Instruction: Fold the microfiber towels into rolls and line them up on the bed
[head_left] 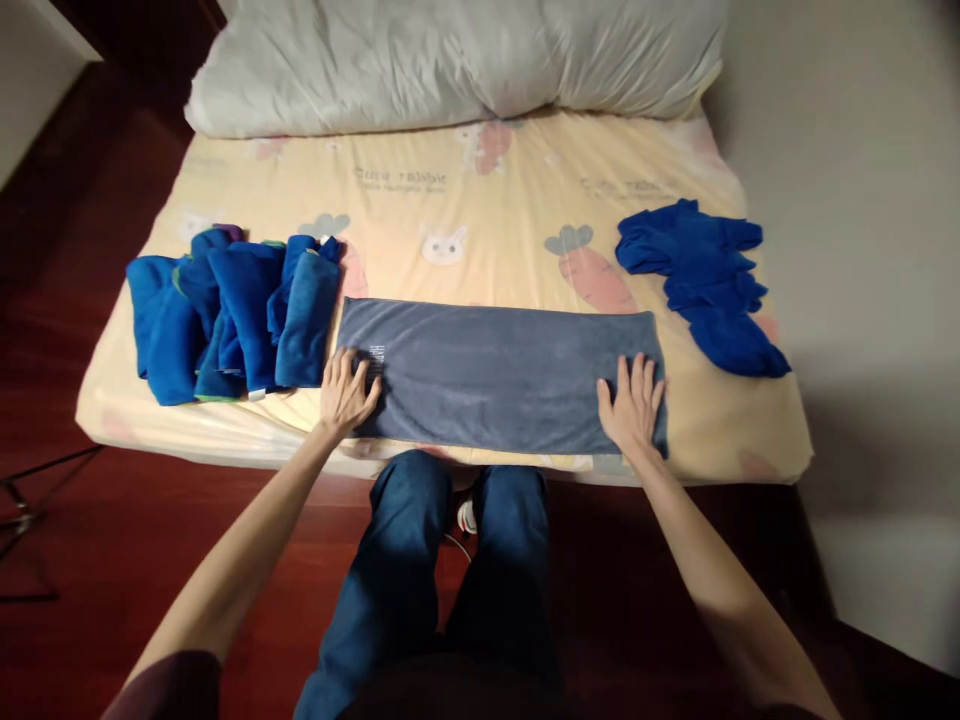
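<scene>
A grey-blue towel lies spread flat along the front of the bed, its long side running left to right. White lettering shows near its left end. My left hand rests on that end, fingers spread, partly covering the lettering. On the right end lies my right hand, palm down with the fingers apart. Just left of the towel is a group of folded blue towels, lying close together and overlapping. Farther right, several crumpled bright blue cloths lie in a loose heap.
The bed's yellow sheet has rabbit and carrot prints. A pale bulky quilt lies across the far side. A wall borders the bed on the right. Dark red floor and thin black metal legs show at the left.
</scene>
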